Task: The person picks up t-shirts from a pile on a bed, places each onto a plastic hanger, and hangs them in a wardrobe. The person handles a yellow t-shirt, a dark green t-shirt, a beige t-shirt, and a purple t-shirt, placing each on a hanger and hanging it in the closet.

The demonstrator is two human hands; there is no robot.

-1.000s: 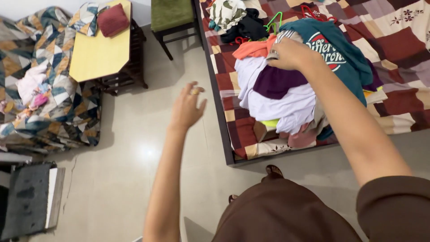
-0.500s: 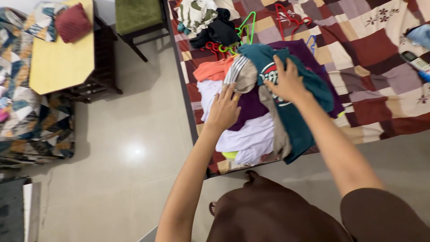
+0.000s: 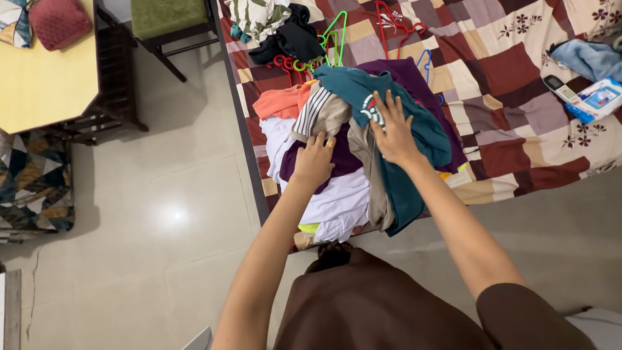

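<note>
Both hands have come together on the heap of clothes since a second ago, when the left one hung loose in the air over the floor. Now the left hand [image 3: 315, 161] lies on a dark purple garment [image 3: 350, 155] with its fingers [image 3: 319, 139] curled into the fabric near a grey striped piece [image 3: 319, 111]; whether they have closed on cloth I cannot tell. The right hand [image 3: 394, 129] presses flat, fingers spread wide, on a teal shirt [image 3: 414, 139] that drapes over the top of the heap and hangs down toward the near edge of the bed [image 3: 518, 123]. This reads as both hands settling to sort or lift from the pile rather than reaching. Under them lie white cloth [image 3: 337, 201] and an orange piece [image 3: 280, 104]. Pale floor tiles [image 3: 162, 214] run to the left of the bed, whose patchwork cover in maroon, cream and mauve shows around the heap. Farther off on the cover are plastic hangers [image 3: 337, 39] in green, red and blue, a dark bundle [image 3: 288, 39], and at the right a remote control [image 3: 561, 89] beside a blue packet [image 3: 599, 98]. Across the floor stand a yellow-topped bench [image 3: 39, 84] and a green-seated chair [image 3: 168, 19].
</note>
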